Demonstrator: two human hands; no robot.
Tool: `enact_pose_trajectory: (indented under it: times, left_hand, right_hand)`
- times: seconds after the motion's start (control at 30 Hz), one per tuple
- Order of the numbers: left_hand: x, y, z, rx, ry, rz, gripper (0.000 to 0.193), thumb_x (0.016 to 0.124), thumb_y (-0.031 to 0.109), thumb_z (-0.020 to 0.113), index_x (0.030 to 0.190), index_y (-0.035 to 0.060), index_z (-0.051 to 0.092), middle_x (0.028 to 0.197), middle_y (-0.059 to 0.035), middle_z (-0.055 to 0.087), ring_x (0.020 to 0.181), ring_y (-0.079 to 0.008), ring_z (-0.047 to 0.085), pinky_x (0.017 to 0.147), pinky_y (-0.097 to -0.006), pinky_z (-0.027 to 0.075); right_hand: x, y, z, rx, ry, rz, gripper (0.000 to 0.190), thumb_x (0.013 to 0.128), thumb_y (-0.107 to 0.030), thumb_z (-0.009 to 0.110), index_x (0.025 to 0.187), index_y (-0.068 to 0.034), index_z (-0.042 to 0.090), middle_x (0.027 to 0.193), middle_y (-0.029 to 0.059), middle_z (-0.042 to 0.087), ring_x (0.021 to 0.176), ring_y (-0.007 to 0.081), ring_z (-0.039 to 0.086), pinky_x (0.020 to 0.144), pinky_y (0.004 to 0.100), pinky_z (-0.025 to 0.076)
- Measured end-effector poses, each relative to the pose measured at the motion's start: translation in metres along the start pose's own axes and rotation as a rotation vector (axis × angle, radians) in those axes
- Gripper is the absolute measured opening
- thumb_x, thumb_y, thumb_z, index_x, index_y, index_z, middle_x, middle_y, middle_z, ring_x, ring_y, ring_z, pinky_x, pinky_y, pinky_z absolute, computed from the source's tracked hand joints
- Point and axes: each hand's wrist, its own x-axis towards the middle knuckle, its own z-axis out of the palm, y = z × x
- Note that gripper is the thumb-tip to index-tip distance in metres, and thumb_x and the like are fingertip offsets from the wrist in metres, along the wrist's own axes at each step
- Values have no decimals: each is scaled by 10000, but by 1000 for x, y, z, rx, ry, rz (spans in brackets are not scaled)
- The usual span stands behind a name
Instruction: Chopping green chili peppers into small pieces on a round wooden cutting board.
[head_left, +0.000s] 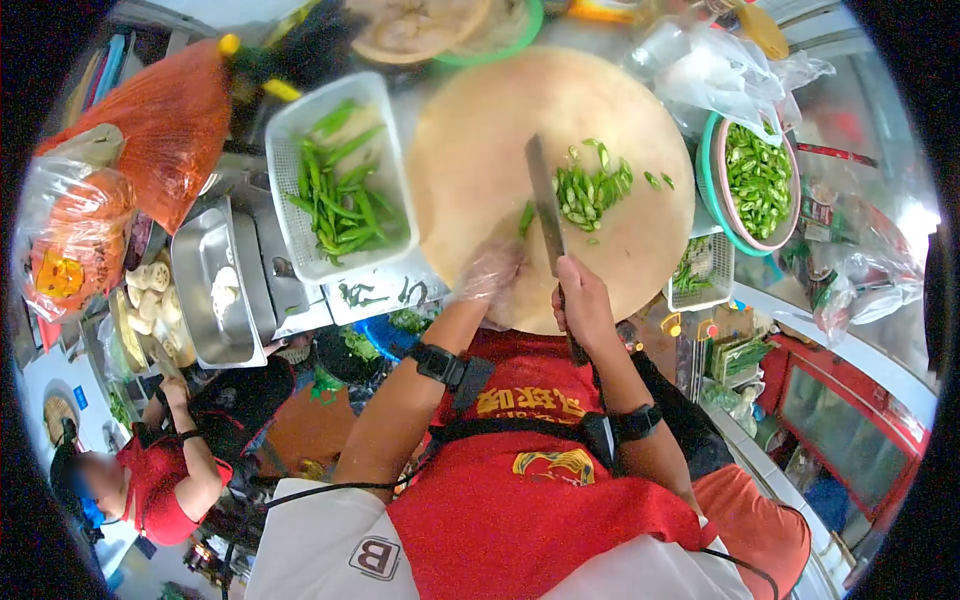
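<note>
My right hand (583, 301) is closed on the handle of a kitchen knife (545, 196), whose blade stands over a round wooden chopping board (480, 142). My left hand (495, 264), in a clear plastic glove, holds a green chili pepper (527, 219) on the board, just left of the blade. Chopped green chili pieces (592, 191) lie in a pile right of the blade, with a few loose slices farther right. Left of the board, whole green chilies (341, 202) fill part of a white plastic basket (279, 142). My left fingers are blurred.
A pink bowl (793, 217) of sliced chilies stands right of the board, above a small white basket (701, 304). Plastic bags (705, 71) lie at the upper right. Steel pans (217, 330) and a red mesh bag (172, 127) are at left; a co-worker (169, 480) stands lower left.
</note>
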Motion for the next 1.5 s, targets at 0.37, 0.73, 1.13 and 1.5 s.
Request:
enact_pose_trajectory:
  times: [0.37,0.73,1.13,1.5]
  left_hand:
    - [15,-12,3,526,-29,248,306,917,306,445,896,73,642,767,-159,636,705,-264,630,642,-391,491]
    - [6,-12,0,66,94,56,283,925,276,521,935,36,671,708,-87,622,576,-140,555,548,-326,475]
    - [5,-10,-5,-157,92,2,356,906,314,502,743,4,566,657,-184,571,609,-304,580,583,-424,444]
    - [-128,-71,-91,197,592,-107,207,861,213,567,957,30,568,784,-207,604,750,-391,594,703,-431,477]
  right_hand:
    - [4,13,-2,16,-4,-14,357,973,-385,395,932,-53,519,570,15,453,410,88,409,375,239,336]
    - [1,4,-2,-13,-20,18,409,960,-391,426,1071,-28,579,547,15,467,437,86,440,393,256,366]
    - [1,11,-1,-114,-32,-91,421,969,-431,386,865,-43,513,554,20,455,402,94,412,373,247,342]
    - [11,4,-38,-23,106,0,393,964,-389,414,916,-31,570,523,14,446,384,84,412,360,247,326]
